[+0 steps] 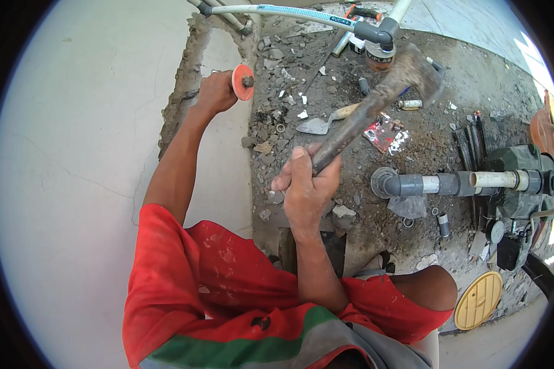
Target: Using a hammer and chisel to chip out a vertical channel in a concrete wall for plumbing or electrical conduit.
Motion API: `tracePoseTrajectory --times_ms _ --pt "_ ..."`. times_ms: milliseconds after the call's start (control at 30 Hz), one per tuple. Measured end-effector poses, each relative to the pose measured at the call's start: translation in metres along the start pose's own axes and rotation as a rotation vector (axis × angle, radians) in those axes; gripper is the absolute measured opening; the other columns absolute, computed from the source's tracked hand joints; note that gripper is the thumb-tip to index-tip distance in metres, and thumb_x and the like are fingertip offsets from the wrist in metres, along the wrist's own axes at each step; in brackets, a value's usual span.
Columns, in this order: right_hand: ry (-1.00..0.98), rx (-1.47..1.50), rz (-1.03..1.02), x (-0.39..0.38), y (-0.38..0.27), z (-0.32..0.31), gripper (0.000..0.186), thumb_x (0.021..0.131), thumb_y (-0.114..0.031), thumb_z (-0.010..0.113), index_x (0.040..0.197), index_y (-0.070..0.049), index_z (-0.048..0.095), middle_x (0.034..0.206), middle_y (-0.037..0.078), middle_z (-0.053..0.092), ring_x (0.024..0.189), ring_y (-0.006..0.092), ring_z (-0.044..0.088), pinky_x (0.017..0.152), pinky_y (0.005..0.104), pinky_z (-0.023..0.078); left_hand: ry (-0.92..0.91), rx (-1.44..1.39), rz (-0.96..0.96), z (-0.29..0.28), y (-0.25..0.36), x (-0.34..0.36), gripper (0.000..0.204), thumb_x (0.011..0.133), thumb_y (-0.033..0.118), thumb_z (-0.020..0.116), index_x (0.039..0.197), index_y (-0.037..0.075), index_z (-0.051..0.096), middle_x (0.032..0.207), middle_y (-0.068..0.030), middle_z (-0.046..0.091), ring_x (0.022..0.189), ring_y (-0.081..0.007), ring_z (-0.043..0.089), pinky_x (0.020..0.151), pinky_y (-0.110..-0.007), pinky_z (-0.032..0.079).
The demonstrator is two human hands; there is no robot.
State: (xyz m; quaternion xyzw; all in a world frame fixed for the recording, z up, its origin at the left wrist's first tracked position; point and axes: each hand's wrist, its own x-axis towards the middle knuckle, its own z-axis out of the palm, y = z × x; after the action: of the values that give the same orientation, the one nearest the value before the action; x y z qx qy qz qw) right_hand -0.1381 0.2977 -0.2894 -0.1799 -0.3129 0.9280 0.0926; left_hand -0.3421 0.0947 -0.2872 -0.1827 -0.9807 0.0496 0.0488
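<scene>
Right grip (308, 187) round hammer (358, 120), left grip (217, 91) outstretched, clasping chisel (242, 83)

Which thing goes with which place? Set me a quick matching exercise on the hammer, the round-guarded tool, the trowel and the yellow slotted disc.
1. Hammer
2. Round-guarded tool
3. Trowel
4. Yellow slotted disc

A. At the picture's lower right
B. In the right hand
C. On the ground, beyond the right hand
D. In the left hand

Pairs: 1-B, 2-D, 3-C, 4-A
</scene>
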Motion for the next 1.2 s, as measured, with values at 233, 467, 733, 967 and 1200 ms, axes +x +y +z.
tracePoseTrajectory --times_ms 233,467,733,967,1200 --pt "-0.304 -0.955 -0.124 -0.005 0.136 -0.018 0.017 0.088 -0.003 0.052 0.099 0.0 0.039 0.072 0.008 0.05 0.048 0.0139 0.054 0.043 0.0297 0.049 -0.041 -0.043 0.041 0.013 0.013 0.007 0.02 0.077 0.027 0.068 0.085 0.009 0.065 0.081 -0.017 0.067 0.077 -0.0397 0.062 0.068 -0.048 0.05" --pt "0.227 0.084 0.007 0.025 0.054 0.003 0.018 0.086 -0.003 0.054 0.097 0.001 0.041 0.067 0.008 0.053 0.046 0.0154 0.053 0.042 0.0325 0.049 -0.002 -0.05 -0.016 0.002 -0.002 0.003 0.022 0.077 0.027 0.067 0.087 0.007 0.065 0.079 -0.0187 0.066 0.077 -0.0408 0.061 0.066 -0.047 0.049" --pt "-0.318 -0.478 0.659 -0.017 0.111 -0.013 0.015 0.088 -0.003 0.053 0.093 0.001 0.04 0.065 0.007 0.054 0.049 0.0173 0.058 0.048 0.0323 0.051 0.019 -0.07 -0.028 -0.002 -0.007 -0.001 0.019 0.077 0.024 0.068 0.083 0.006 0.064 0.082 -0.0183 0.066 0.076 -0.0405 0.061 0.066 -0.047 0.049" --pt "0.051 -0.154 0.181 0.0 0.107 0.011 0.019 0.084 -0.005 0.053 0.095 0.001 0.038 0.06 0.007 0.051 0.041 0.0169 0.053 0.038 0.0331 0.046 -0.061 -0.006 0.003 0.006 0.002 0.002 0.022 0.077 0.027 0.067 0.087 0.008 0.065 0.08 -0.0172 0.066 0.078 -0.0394 0.062 0.068 -0.048 0.049" --pt "-0.218 -0.35 0.492 0.008 0.084 -0.016 0.015 0.084 -0.002 0.052 0.09 0.001 0.039 0.058 0.006 0.052 0.039 0.0163 0.054 0.037 0.0315 0.046 -0.178 0.239 -0.094 0.016 0.002 0.003 0.024 0.079 0.033 0.064 0.089 0.011 0.065 0.083 -0.014 0.068 0.082 -0.0373 0.065 0.071 -0.053 0.047"
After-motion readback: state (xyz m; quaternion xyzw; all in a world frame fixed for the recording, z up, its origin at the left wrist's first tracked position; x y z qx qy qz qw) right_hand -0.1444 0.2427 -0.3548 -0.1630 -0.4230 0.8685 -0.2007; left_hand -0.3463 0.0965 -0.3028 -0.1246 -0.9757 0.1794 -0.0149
